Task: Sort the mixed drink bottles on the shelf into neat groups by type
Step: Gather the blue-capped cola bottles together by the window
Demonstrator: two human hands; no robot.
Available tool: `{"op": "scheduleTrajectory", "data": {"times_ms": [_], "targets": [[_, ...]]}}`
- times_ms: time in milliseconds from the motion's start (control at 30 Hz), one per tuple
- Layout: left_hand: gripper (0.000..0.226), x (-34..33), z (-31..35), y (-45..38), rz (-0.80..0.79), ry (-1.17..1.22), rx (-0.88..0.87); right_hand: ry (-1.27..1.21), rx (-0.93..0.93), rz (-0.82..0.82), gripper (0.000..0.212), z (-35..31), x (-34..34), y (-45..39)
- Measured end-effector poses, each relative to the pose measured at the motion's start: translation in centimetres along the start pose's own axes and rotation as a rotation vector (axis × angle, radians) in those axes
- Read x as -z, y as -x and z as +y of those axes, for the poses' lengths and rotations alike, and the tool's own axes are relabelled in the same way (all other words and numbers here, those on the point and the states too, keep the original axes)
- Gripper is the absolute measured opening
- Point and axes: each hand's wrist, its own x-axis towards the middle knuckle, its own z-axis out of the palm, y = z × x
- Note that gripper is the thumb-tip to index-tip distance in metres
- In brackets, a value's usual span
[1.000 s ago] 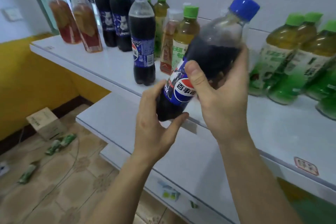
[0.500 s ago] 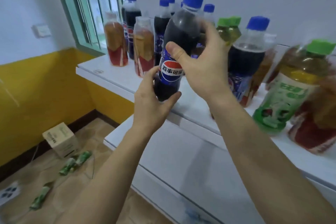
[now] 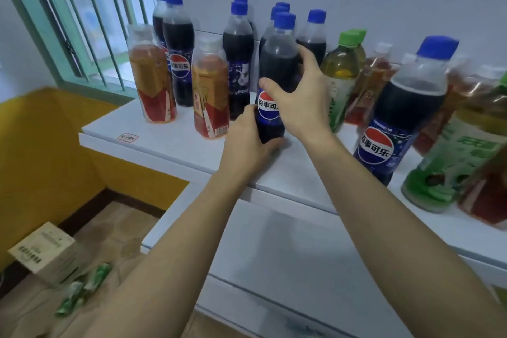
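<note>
A cola bottle (image 3: 275,63) with a blue cap stands upright on the white top shelf (image 3: 175,143), held by both hands. My right hand (image 3: 301,96) grips its middle from the right. Around its base my left hand (image 3: 247,140) is curled. Behind it stand several more cola bottles (image 3: 238,57). Two red-labelled tea bottles (image 3: 210,90) stand to its left. Green-capped tea bottles (image 3: 343,71) stand to its right, and another cola bottle (image 3: 403,118) stands nearer the shelf front at right.
A lower white shelf (image 3: 288,261) juts out under my arms. A barred window (image 3: 82,14) is at the far left. On the floor lie a cardboard box (image 3: 44,252) and green wrappers (image 3: 82,288). More green and red tea bottles (image 3: 461,156) crowd the right edge.
Both hands carried the cola bottle left, brought it from tilted to upright and lowered it onto the shelf in front of the cola group. The view swung left.
</note>
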Motion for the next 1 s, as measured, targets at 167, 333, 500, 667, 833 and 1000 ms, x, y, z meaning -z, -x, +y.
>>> {"op": "scheduleTrajectory", "data": {"times_ms": [167, 333, 500, 667, 833, 1000], "targets": [[0.082, -0.3, -0.6, 0.0, 0.004, -0.018, -0.004, -0.011, -0.029, -0.003, 0.082, 1.0, -0.2, 0.7], [0.069, 0.5, 0.1, 1.6, 0.036, -0.116, 0.007, -0.07, -0.034, 0.035, 0.077, 0.4, 1.7, 6.5], [0.031, 1.7, 1.0, 6.7, 0.22, -0.089, 0.072, -0.027, 0.027, -0.038, 0.052, 0.6, 7.7, 12.4], [0.021, 0.1, 5.6, 10.6, 0.111, 0.095, -0.279, 0.107, 0.024, -0.127, 0.031, 2.3, 17.8, 14.6], [0.026, -6.9, 13.6, 13.1, -0.268, 0.328, -0.667, 0.271, -0.002, 0.009, 0.02, 4.5, 27.8, 16.0], [0.025, -16.3, 21.0, 15.4, -0.482, 0.337, -0.66, 0.376, -0.079, 0.158, 0.022, 8.2, 38.8, 17.4]]}}
